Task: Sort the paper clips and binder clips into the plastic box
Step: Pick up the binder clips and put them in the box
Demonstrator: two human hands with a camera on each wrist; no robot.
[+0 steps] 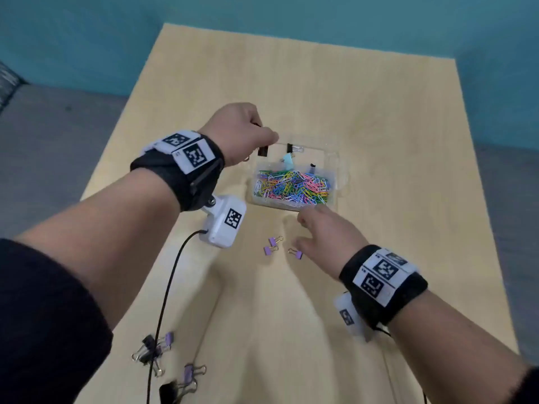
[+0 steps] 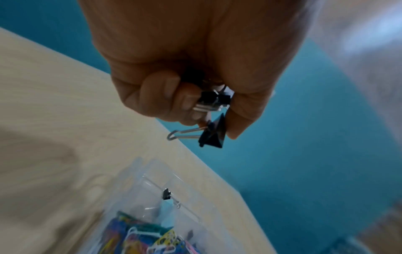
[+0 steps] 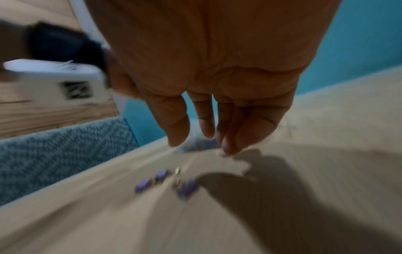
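Left hand: the left hand (image 1: 239,132) is hovering over the far left corner of the plastic box, fingers curled, pinching a black binder clip (image 2: 212,134) between thumb and fingertips; more black clips (image 2: 214,100) are bunching inside the curled fingers, seen from the left wrist.

Right hand: the right hand (image 1: 326,237) is hanging low over the table just in front of the box, fingers (image 3: 178,123) loosely extended and slightly spread, holding nothing; the picture is blurring here.

Plastic box: the clear plastic box (image 1: 335,170) is sitting on the wooden table (image 1: 379,126) between the two hands, divided into compartments.

Paper clips: a heap of coloured paper clips (image 1: 291,186) is filling the near, large compartment.

Far compartments: one black binder clip in the box (image 1: 289,147) is lying in the far row, with a pale blue clip (image 1: 288,159) just nearer; another small dark piece is showing to the right, too small to tell.

Purple binder clips: three purple binder clips (image 1: 272,246) are lying loose on the table just left of the right hand, near one another.

Near pile: a cluster of black and purple binder clips (image 1: 153,349) is lying near the table's front left edge, partly under a black cable (image 1: 166,295) running from the left wrist camera (image 1: 223,224).
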